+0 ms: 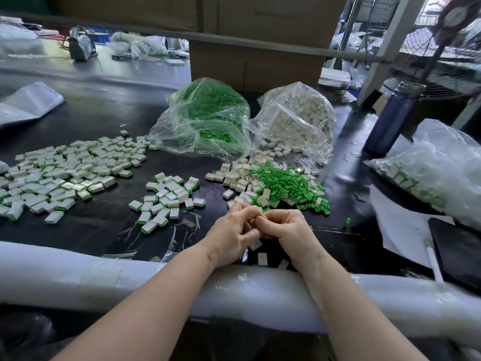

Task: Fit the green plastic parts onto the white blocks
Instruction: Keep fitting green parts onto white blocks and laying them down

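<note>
Curling my left hand (232, 230) and right hand (283, 228) together, grip contents hidden, just before the green parts (286, 183) heap on the counter (104, 225).

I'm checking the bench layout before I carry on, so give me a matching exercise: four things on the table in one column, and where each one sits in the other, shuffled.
Things:
1. bag of green parts
2. bag of white blocks
3. blue bottle
4. large spread of finished blocks

Places:
A. far right, upright beside the fan
B. left side of the table
C. centre back, left of the other open bag
D. centre back, right of the other open bag

Pairs: 1-C, 2-D, 3-A, 4-B
</note>
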`<state>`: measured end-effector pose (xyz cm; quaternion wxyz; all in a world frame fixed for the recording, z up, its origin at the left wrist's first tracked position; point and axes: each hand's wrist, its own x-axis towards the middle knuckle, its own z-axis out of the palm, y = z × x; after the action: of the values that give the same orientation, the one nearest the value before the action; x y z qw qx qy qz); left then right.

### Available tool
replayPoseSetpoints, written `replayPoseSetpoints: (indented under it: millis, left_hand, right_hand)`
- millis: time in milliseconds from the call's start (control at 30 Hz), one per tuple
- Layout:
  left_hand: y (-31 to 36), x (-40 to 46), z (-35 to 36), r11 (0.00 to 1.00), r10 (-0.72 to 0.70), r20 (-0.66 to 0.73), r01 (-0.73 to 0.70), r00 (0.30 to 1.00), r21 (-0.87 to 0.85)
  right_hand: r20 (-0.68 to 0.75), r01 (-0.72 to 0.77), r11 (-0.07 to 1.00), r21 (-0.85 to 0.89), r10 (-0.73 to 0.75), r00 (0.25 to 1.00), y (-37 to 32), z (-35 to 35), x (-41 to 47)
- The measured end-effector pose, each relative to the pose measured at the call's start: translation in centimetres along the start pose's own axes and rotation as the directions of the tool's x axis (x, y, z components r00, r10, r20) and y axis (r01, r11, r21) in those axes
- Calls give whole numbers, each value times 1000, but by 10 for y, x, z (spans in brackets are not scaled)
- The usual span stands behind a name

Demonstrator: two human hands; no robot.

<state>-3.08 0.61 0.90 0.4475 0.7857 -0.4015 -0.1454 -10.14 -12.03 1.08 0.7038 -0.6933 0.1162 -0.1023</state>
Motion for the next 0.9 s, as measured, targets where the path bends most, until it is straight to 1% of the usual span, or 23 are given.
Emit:
replayPoseSetpoints:
  millis: [267, 433, 500, 600, 700, 900]
  left_hand:
    - [1, -1, -1, 1000, 5, 4, -5, 1000, -1]
    - [4, -1, -1, 991, 26, -60, -34, 998, -127]
    - [3, 0, -1, 992, 11, -97, -23, 995, -125]
    - [-1, 2, 0, 995, -20, -149, 6, 989, -99]
    - [-3, 3, 0, 996, -41, -147, 27, 988, -90]
    - [-3, 3, 0, 997, -40, -138, 29, 990, -78]
  right_hand:
    - [-14, 13, 1000, 11, -12, 1000, 3, -1, 2]
    - [-21, 69, 998, -4, -69, 997, 5, 3, 3]
    - [-55, 91, 996, -20, -92, 994, 5, 3, 4]
    - [-121, 108, 994, 2, -107, 987, 6, 1, 6]
    - [-149, 128, 989, -72, -137, 979, 5, 0, 5]
    - [-154, 123, 972, -198, -155, 976, 6, -1, 5]
